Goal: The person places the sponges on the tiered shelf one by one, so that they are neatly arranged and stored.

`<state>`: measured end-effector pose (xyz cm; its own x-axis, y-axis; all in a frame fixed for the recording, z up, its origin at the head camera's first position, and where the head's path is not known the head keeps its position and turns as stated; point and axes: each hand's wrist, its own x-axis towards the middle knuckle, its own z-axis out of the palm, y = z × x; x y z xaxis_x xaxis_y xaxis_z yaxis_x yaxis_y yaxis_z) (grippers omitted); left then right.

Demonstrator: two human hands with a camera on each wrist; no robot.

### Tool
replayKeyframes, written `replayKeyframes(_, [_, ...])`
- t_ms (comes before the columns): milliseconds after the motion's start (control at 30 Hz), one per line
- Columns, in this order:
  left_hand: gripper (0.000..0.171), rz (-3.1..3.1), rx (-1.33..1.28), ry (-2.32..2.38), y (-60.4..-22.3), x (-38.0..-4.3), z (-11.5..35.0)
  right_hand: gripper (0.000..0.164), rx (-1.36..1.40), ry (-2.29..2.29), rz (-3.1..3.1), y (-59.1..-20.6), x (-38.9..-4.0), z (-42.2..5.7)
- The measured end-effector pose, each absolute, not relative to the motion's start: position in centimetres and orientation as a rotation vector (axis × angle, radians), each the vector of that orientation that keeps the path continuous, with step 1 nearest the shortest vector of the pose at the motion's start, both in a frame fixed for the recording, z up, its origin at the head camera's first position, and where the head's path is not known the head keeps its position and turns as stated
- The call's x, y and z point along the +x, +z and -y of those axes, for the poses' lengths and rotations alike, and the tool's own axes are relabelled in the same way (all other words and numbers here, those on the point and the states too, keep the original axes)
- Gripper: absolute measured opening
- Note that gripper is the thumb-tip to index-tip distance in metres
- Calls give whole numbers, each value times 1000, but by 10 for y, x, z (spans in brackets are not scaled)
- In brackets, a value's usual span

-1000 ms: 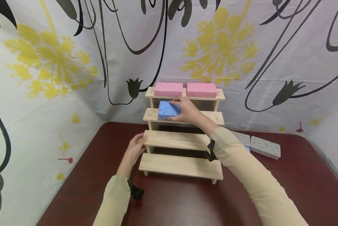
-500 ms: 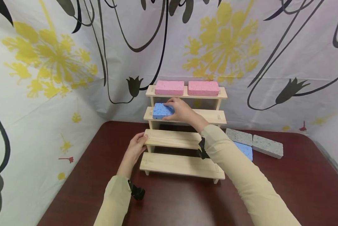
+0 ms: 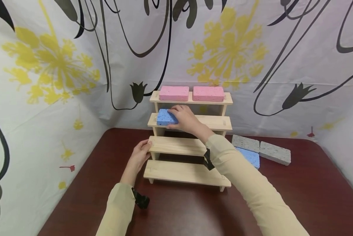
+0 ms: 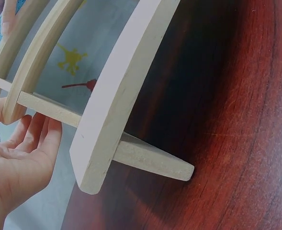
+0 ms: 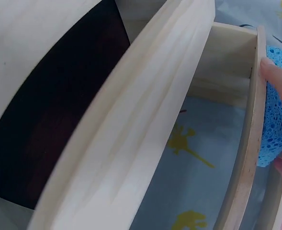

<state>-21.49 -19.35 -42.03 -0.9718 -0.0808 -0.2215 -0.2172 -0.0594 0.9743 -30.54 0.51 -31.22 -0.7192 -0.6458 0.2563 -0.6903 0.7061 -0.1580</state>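
A blue sponge (image 3: 164, 118) lies at the left end of the second shelf from the top of a pale wooden tiered stand (image 3: 186, 172). My right hand (image 3: 186, 120) pinches it, thumb at the near side and fingers over the top. In the right wrist view, the blue sponge (image 5: 273, 115) rests against the shelf, its right part hidden by fingers. My left hand (image 3: 140, 154) grips the left end of the shelf below. The left wrist view shows the left hand (image 4: 23, 172) with its fingers curled behind the stand's side support.
Two pink sponges (image 3: 174, 93) sit side by side on the top shelf. Right of the stand, two grey sponges (image 3: 275, 152) and another blue sponge (image 3: 249, 157) lie on the dark red table (image 3: 170, 213). A patterned cloth backdrop (image 3: 120, 49) stands behind.
My right hand has moved the blue sponge left and slightly down to the left end of the second shelf. The left hand has kept its place on the stand.
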Motion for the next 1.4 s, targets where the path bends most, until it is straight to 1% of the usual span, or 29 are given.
replayKeyframes(333, [48, -2050, -364, 2230, -427, -214, 191, 69, 1007, 538, 2608, -324, -291, -43])
replayKeyframes(567, [52, -2063, -368, 2212, -423, -212, 195, 69, 945, 695, 2564, -334, -273, -91])
replayKeyframes(767, [50, -2069, -351, 2199, -420, -212, 195, 69, 806, 739, 2546, -347, -259, -138])
replayKeyframes(1100, [50, -2048, -353, 2208, -417, -213, 193, 80, 656, 836, 2531, -378, -250, -203])
replayKeyframes(1233, [52, -2045, -357, 2203, -415, -214, 194, 84, 646, 822, 2624, -394, -250, -225])
replayKeyframes(1400, [54, -2035, -352, 2190, -416, -216, 193, 93, 642, 730, 2818, -417, -247, -251])
